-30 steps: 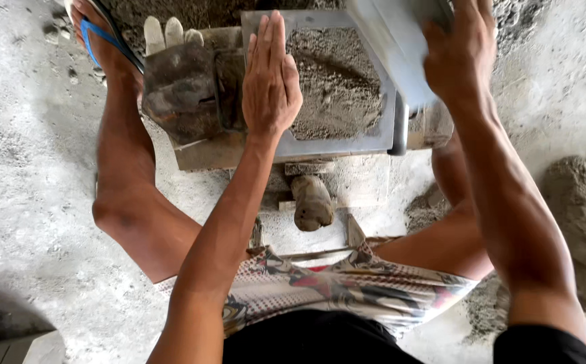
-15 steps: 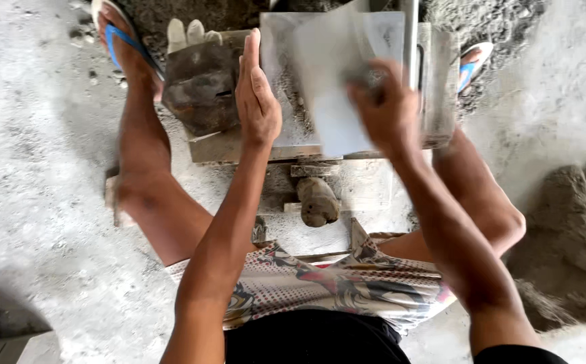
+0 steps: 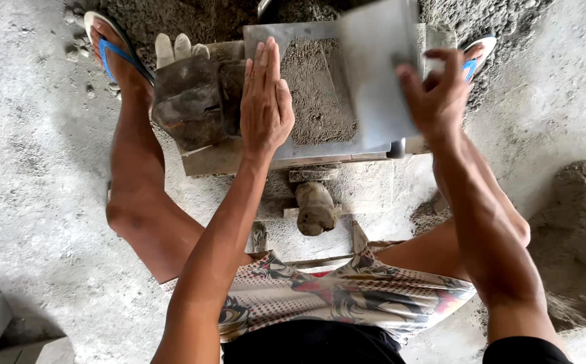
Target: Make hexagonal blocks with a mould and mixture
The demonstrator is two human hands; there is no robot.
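A person sat low over a concrete floor (image 3: 30,168), knees spread, looking straight down at a metal mould (image 3: 320,145) filled with damp grey sand mix (image 3: 316,94). The left hand (image 3: 264,101) lay flat and open on the mould's left edge, fingers together and pointing away, gripping nothing. The right hand (image 3: 434,94) was closed around the lower right edge of a flat grey metal plate (image 3: 377,74), which was tilted over the right half of the mould, its far end cut off by the top of the frame. The plate looked stiff, smooth and fairly heavy, likely gritty rather than slippery; its long side edges seemed the surest places to hold it. The packed mix looked crumbly and would probably break apart if knocked. A worn work glove (image 3: 185,87) rested just left of the mould, touching it. A rounded wooden handle (image 3: 315,209) stood out below the mould, between the knees. Each foot wore a blue-strapped sandal, the left sandal (image 3: 111,47) in full view, the right sandal (image 3: 475,57) partly hidden behind the right hand. Loose sand was heaped at the right edge (image 3: 576,222). The plate hid how full the mould's right side was, and blur softened the plate's outline. Patterned shorts (image 3: 320,296) filled the bottom of the view.
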